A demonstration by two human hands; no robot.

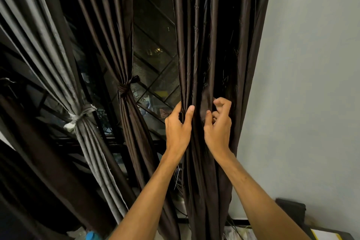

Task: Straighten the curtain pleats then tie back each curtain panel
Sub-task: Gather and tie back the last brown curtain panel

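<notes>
— How many panels hung there?
— Three: a grey curtain panel (56, 60) and a brown middle panel (109, 25), both tied, and an untied brown panel (214, 25) beside the wall (311, 64).
— And the hands?
— Both were raised against the untied one. The left hand (178, 126) curled thumb and fingers round its window-side folds; the right hand (218, 128) pinched a pleat with bent fingers.
— Ties?
— Two: a grey tie (81, 113) and a brown tie (123, 88).
</notes>
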